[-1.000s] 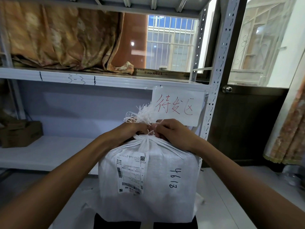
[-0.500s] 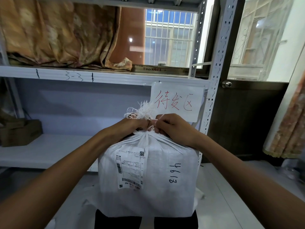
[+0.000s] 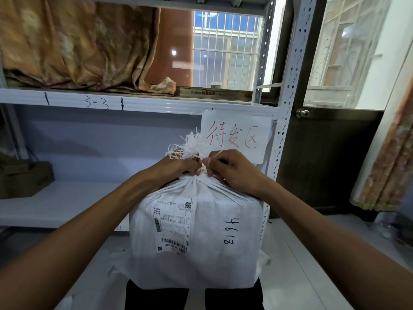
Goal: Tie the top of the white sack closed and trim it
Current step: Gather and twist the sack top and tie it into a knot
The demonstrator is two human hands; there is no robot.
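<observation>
The sack [image 3: 196, 238] is stood upright just before the shelf [image 3: 67, 206], on something dark that cannot be identified; its neck [image 3: 196, 181] is gathered tight, with the frayed top [image 3: 190, 146] fanned out above. The hands are brought together at the neck, touching; the neck is gripped by the left hand [image 3: 178, 167], fingers curled round it; a thin white strip [image 3: 215, 154] is pinched by the right hand [image 3: 232, 172], its free end slanting upward. Tying is judged to be the step in hand; whether a knot is closed cannot be told, the binding being hidden by fingers. Next, the strip would need drawing tight with the neck held bunched; trimming is not yet begun, and no cutter is seen. A label [image 3: 172, 224] is stuck on the sack's front; a red-lettered sign [image 3: 234, 135] hangs behind.
</observation>
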